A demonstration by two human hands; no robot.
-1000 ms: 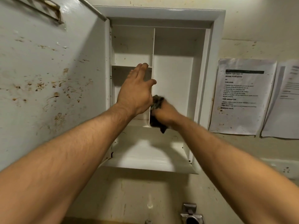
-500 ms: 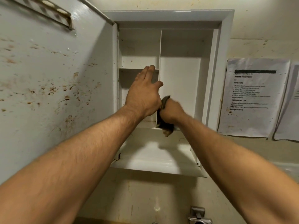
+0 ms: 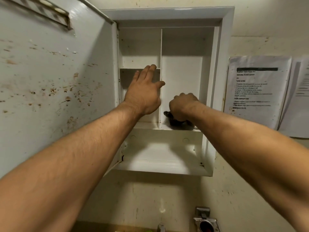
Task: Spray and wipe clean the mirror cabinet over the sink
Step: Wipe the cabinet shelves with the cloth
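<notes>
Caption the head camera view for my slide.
Right hand grips a dark cloth in the open cabinet's right compartment; left hand reaches to the left shelf.

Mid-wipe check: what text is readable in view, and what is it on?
"INITIAL SCENE SETUP": printed sheet on the wall right of the cabinet.
"TASK GOAL": same sheet.
"TASK DESCRIPTION": same sheet.
"REQUIRED PROPS": same sheet, lowest line, partly blurred.
Its title and small lines: too blurred.
Second sheet at the right edge: too blurred.
Cabinet and door: no text.
</notes>
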